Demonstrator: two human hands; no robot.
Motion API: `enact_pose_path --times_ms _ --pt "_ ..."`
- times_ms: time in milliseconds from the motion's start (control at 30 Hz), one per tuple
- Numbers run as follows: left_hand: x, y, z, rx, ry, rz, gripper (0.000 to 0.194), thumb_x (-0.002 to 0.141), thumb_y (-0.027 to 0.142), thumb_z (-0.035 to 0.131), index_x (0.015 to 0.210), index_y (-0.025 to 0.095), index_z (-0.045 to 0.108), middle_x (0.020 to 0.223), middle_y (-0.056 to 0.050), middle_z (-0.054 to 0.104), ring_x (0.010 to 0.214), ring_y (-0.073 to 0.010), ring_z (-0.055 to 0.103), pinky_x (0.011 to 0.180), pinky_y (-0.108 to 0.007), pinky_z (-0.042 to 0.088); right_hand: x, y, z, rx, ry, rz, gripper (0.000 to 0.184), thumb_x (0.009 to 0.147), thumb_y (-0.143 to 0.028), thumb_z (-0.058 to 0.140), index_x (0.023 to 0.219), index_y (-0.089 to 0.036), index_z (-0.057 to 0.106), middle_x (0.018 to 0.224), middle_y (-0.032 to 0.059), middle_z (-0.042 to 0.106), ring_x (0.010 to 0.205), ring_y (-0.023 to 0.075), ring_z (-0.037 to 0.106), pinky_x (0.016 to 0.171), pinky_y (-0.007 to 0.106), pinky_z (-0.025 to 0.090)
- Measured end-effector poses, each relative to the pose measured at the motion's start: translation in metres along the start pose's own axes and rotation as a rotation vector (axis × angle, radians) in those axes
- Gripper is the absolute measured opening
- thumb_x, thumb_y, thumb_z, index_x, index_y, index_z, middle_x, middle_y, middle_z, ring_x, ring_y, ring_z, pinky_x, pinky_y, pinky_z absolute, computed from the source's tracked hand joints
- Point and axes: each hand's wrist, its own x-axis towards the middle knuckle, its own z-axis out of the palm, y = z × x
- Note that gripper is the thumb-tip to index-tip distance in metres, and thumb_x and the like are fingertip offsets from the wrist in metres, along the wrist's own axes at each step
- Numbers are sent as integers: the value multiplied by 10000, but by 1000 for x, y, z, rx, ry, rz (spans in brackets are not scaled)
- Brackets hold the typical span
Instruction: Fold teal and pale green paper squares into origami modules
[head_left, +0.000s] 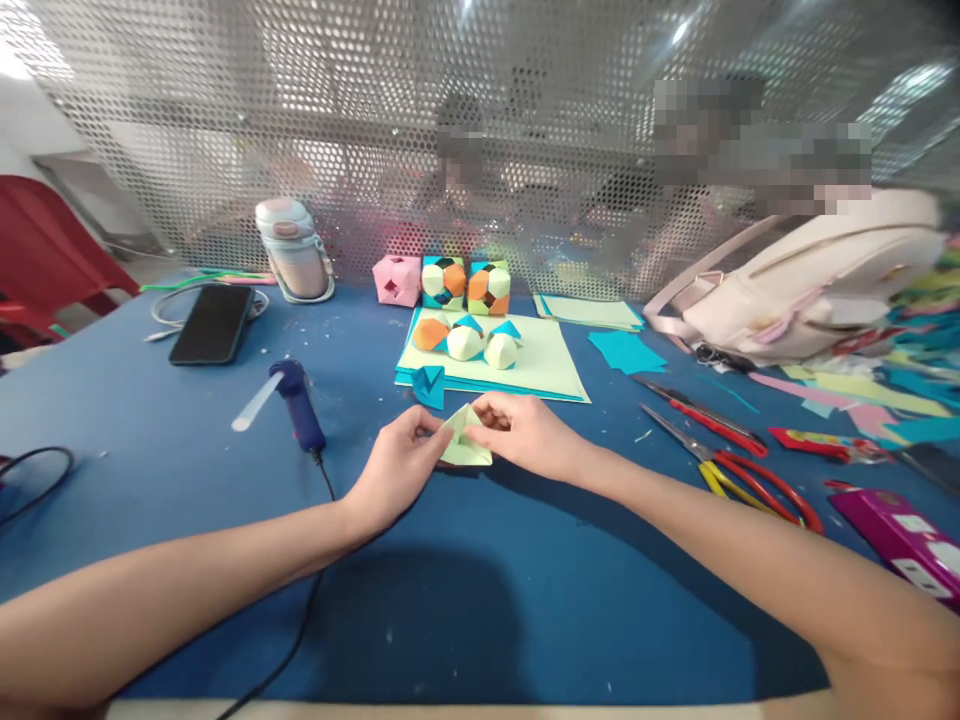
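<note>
Between my two hands is a folded pale-green paper piece (466,446), held just above the blue table. My left hand (397,455) pinches its left side, and my right hand (525,430) grips the upper right side with bent fingers. A small folded blue paper piece (428,386) lies just beyond them. Behind it, folded orange, cream and blue paper units (465,343) rest on a stack of paper sheets (551,365). Three finished paper balls, one pink (397,280) and two multicoloured (489,288), stand in a row at the back.
A blue glue gun (300,405) with a glue stick and cord lies left, near a phone (214,323) and a bottle (292,250). To the right are scissors (739,475), a cutter (712,418), a purple power strip (900,535), paper scraps and a pale backpack (802,275). People sit behind the perforated screen.
</note>
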Motion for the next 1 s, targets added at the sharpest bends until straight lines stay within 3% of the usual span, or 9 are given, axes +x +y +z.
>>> enact_pose_path --times_ms 67,200,367,533,700,1000 --pt "3 -4 2 -151 16 -62 252 738 390 636 685 166 535 658 21 601 608 -127 584 604 -247 481 6 8 6 82 17 52 171 812 -305 554 807 -139 596 662 3 598 571 108 527 513 211 392" --pt "6 -8 5 -368 -15 -126 224 704 331 672 721 182 505 630 47 584 602 -127 583 655 -290 509 10 16 17 78 43 -12 208 831 -312 516 728 -148 589 608 -13 537 542 93 460 499 210 349" --pt "7 -12 4 -327 -136 -83 226 754 374 630 750 150 602 705 11 609 656 -128 550 622 -236 452 5 12 20 115 86 -81 222 832 -345 523 745 -158 606 611 -10 535 538 98 454 503 221 346" --pt "11 -19 4 -359 -22 -63 283 743 420 637 773 139 652 675 -5 611 635 -140 536 610 -252 434 0 18 13 345 144 66 397 887 -481 408 822 -145 608 675 22 599 534 118 541 543 252 416" --pt "12 -19 3 -374 3 -32 276 757 404 620 845 149 676 719 -10 635 673 -148 547 655 -265 436 -4 21 16 194 108 1 393 892 -432 429 646 -162 574 600 4 563 549 111 513 543 236 391" --pt "10 -15 2 -229 -18 -28 197 773 323 578 761 148 669 673 20 592 612 -116 480 572 -227 364 -4 22 23 10 191 -108 207 844 -243 511 670 -163 589 592 -12 580 527 100 513 539 219 405"
